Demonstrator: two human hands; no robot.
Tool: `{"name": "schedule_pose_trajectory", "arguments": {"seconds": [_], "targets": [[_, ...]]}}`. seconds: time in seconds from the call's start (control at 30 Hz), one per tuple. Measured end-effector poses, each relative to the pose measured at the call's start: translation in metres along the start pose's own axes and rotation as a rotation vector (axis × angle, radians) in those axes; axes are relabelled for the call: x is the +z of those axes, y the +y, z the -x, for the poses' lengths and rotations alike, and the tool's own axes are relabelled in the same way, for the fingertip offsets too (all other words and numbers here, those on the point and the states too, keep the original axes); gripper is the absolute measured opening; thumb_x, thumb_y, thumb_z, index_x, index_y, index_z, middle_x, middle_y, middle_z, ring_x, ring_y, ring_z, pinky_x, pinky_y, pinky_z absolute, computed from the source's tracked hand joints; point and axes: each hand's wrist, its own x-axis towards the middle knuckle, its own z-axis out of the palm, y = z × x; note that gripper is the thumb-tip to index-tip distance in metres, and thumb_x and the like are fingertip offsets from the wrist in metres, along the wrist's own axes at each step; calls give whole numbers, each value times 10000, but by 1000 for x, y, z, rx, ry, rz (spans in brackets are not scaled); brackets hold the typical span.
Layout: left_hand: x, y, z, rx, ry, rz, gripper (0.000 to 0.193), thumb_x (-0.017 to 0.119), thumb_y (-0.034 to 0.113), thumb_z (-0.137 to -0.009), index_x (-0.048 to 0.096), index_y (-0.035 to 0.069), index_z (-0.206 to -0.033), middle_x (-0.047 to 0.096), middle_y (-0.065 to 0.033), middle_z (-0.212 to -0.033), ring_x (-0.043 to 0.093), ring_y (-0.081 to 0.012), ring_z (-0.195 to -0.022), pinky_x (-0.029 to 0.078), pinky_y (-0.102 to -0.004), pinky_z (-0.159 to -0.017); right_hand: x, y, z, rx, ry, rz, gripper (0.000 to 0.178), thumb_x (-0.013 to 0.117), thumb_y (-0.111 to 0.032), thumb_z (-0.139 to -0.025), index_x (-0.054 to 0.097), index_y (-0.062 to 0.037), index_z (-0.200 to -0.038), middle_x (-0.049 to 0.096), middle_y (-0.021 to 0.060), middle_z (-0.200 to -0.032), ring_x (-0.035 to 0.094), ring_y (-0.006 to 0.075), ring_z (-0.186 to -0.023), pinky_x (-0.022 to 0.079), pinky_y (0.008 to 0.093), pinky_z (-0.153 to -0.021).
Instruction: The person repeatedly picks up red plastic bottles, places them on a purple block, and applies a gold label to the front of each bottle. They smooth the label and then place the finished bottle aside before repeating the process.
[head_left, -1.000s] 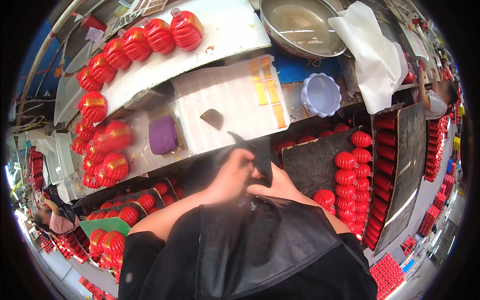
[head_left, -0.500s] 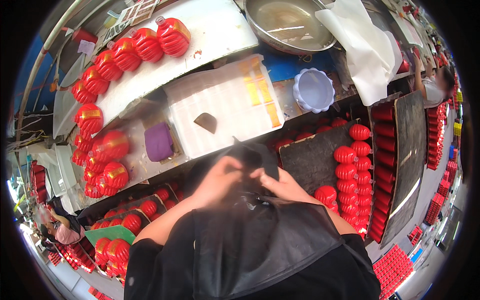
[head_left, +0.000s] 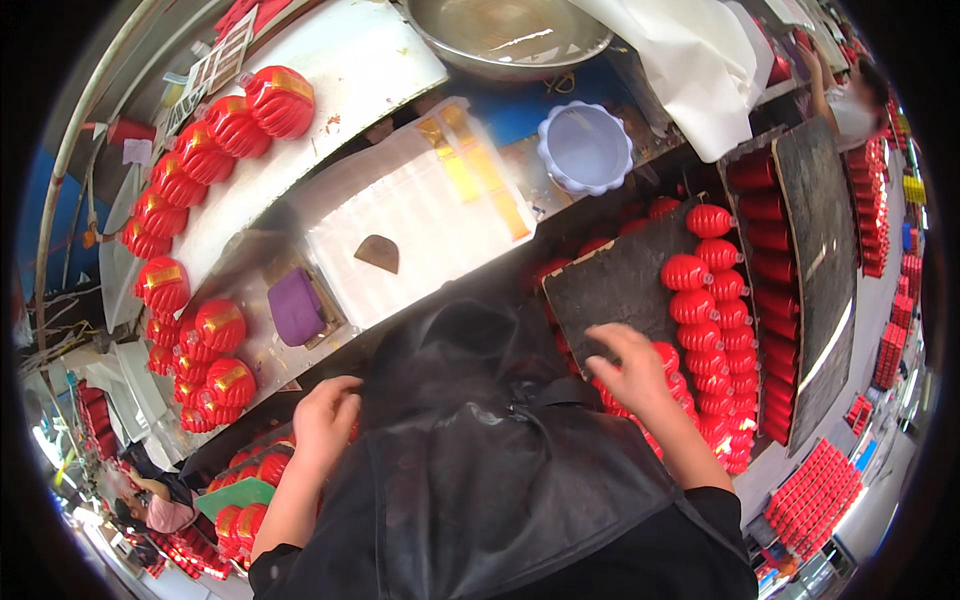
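My left hand (head_left: 324,424) is beside the left of the black apron (head_left: 470,365), below the bench edge. Its fingers are loosely bent and apart, with nothing in them. On the other side, my right hand (head_left: 630,368) hangs over a dark board, fingers spread and empty. Close by it stand red ribbed, round plastic pieces with clear necks (head_left: 690,308), in rows on the dark board (head_left: 610,290). On the bench ahead lies a white sheet with gold stickers (head_left: 470,170), and a brown flat scraper-like piece (head_left: 378,253) rests on it.
A folded purple cloth (head_left: 296,307) lies left of the sheet. Several red ribbed pieces (head_left: 205,150) line the white board (head_left: 370,50). A scalloped lavender bowl (head_left: 585,150), a metal basin (head_left: 510,70) and white paper (head_left: 685,70) are farther off. Another person (head_left: 855,105) is at the right.
My hands were together in front of the apron, blurred. Now they have parted, the left outward to the left, the right outward to the right. The view has shifted and turned slightly.
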Motion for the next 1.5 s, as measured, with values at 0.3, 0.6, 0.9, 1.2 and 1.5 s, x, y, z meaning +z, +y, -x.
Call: {"name": "schedule_pose_trajectory", "arguments": {"seconds": [0.3, 0.6, 0.9, 1.2, 1.5], "targets": [[33, 0, -31, -416, -640, 215, 369, 591, 326, -1076, 707, 25, -1255, 718, -86, -1170, 656, -172, -1116, 516, -325, -985, 41, 41, 50, 518, -540, -821, 290, 604, -215, -1072, 752, 30, -1118, 747, 72, -1022, 694, 142, -982, 550, 311, -884], [51, -7, 15, -298, -650, 383, 385, 669, 168, -1033, 560, -14, -1353, 692, -99, -1201, 645, -179, -1103, 515, -340, -954, 91, 102, 139, 396, -307, -763, 298, 767, -234, -969, 742, -64, -1213, 705, 83, -1135, 710, 185, -1052, 551, 317, -925], [16, 2, 19, -549, -654, 212, 146, 714, 122, -992, 660, 46, -879, 684, 10, -842, 604, -69, -811, 502, -271, -706, 58, 85, 143, 563, -369, -443, 131, 685, -159, -998, 625, -45, -973, 688, 86, -917, 680, 176, -892, 527, 360, -793], [62, -74, 46, -460, -480, 292, 230, 659, 224, -1040, 711, 0, -1029, 728, -37, -947, 645, -109, -895, 530, -295, -803, 57, 99, 132, 431, -547, -714, 151, 644, -189, -1006, 659, -42, -1039, 708, 99, -921, 688, 194, -873, 538, 355, -769], [-34, -96, 37, -460, -806, 305, 289, 657, 161, -1036, 706, -79, -1189, 754, -85, -1086, 660, -136, -1015, 544, -323, -891, 6, 12, 110, 918, -546, -94, 276, 660, -279, -996, 745, -17, -982, 752, 106, -860, 716, 226, -786, 536, 389, -718]]}}
